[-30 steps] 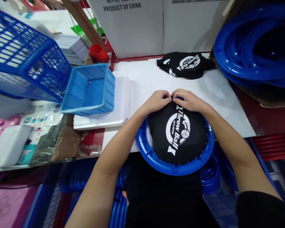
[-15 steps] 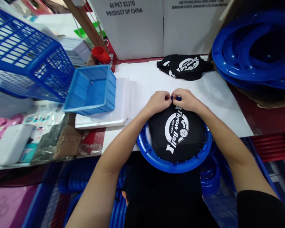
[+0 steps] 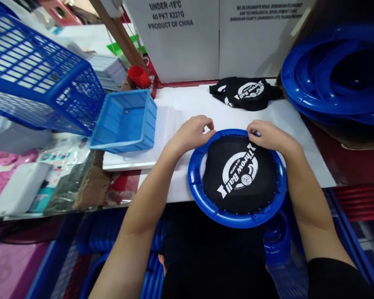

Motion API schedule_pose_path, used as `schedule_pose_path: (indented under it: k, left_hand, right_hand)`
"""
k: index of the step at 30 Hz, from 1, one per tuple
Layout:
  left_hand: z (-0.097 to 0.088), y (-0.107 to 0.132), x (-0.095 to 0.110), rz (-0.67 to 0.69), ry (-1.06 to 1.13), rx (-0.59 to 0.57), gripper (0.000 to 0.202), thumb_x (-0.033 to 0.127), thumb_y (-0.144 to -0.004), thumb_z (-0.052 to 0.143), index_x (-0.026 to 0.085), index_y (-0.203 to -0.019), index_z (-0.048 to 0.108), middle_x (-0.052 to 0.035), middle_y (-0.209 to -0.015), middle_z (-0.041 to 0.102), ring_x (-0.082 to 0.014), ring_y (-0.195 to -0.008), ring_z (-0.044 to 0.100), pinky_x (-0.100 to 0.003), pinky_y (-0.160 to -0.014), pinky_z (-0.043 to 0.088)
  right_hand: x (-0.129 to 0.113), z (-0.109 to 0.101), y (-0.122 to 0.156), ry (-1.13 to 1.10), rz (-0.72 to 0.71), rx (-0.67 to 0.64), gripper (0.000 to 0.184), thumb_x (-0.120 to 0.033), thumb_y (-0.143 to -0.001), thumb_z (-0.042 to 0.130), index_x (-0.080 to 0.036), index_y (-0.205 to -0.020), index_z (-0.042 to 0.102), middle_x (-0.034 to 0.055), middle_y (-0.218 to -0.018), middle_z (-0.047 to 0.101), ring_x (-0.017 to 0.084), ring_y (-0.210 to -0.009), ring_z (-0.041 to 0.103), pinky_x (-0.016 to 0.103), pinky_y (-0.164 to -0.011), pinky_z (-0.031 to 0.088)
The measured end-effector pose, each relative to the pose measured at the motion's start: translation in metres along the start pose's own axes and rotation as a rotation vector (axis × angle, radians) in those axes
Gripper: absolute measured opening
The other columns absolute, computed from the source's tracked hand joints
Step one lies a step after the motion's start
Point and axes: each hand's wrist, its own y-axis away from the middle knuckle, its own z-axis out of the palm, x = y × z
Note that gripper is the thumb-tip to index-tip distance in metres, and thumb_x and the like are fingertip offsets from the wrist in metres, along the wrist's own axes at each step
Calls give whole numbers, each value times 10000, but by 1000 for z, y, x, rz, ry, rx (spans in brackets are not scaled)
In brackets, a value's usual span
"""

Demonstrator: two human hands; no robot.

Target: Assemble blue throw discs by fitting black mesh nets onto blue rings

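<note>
White-covered surface (image 3: 193, 99) in front of both hands, white carton (image 3: 174, 54) standing along its far side. Blue lattice crate (image 3: 51, 99), tilted, far left of the hands; heaped blue rings (image 3: 299, 89) off right and beyond. Blue ring (image 3: 233, 218) with black mesh (image 3: 241, 174) inside sits just below the hands, reaching past the near edge. Blue bin (image 3: 148, 124) left of them, black cloth pieces (image 3: 249, 93) beyond. Left hand (image 3: 193, 131): thumb and finger apart at upper-left rim, nothing between. Right hand (image 3: 269, 135): fingers curled on upper-right rim, can't tell if pinching. Red cup (image 3: 139, 77) beyond bin. Carton reads "UNDER -18°C", "40 PKT X227G", "PRODUCT OF CHINA", plus Dongshan County, Zhangzhou City address; mesh and cloth "Throw Ball"; mesh, smaller, "FLY & CATCH".
</note>
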Motion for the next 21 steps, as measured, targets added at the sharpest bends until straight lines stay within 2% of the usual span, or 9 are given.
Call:
schedule_pose_path:
  k: [3,6,9,12,14,16,21]
  left_hand:
    - [-4,5,9,30,-80,-87,245,390,-992,601,194,-990,748,-95,-1030,750,-258,-986,689,-410,-943,544]
    - [7,4,15,81,-91,-123,315,395,-1039,555,178,-1166,746,-129,-1192,743,-285,-1139,674,-429,-1045,522]
    - [24,-2,16,121,-86,-140,343,365,-1058,529,178,-1265,729,-137,-1238,731,-289,-1178,663,-437,-1078,508]
    - [38,-9,14,122,-65,-145,302,351,-1057,529,203,-1200,750,-118,-1152,751,-283,-1114,676,-432,-1038,516]
    - [44,-13,13,97,-42,-131,280,342,-1056,524,218,-1153,755,-107,-1124,754,-276,-1077,680,-418,-999,521]
    - [49,-16,14,69,-36,-117,271,326,-1056,513,232,-1132,755,-100,-1130,745,-267,-1043,680,-406,-964,522]
    - [54,-19,19,28,44,-86,179,276,-1022,548,229,-1041,720,-81,-1082,743,-249,-996,672,-380,-922,510]
  right_hand:
    - [-5,-16,13,152,130,5,214,-219,-852,614,-225,-670,502,68,-827,614,227,-746,557,387,-711,408]
    - [-13,-23,18,209,172,8,239,-221,-836,628,-224,-648,481,52,-777,596,216,-709,520,381,-665,333]
    - [-17,-15,11,109,76,122,126,-238,-893,593,-233,-767,591,67,-888,660,244,-823,581,394,-740,408]
    - [-17,3,-6,-96,-80,191,144,-291,-965,560,-243,-924,689,92,-1040,707,276,-984,639,426,-908,498]
    - [-16,14,-19,-193,-168,139,148,-332,-957,605,-250,-955,727,93,-1118,723,293,-1076,651,458,-1017,505]
    - [-13,20,-29,-234,-214,70,139,-346,-932,645,-252,-937,748,86,-1138,734,299,-1106,657,483,-1061,500]
    - [-8,17,-32,-289,-233,-22,130,-326,-932,645,-241,-910,741,86,-1116,719,274,-1032,670,446,-967,530]
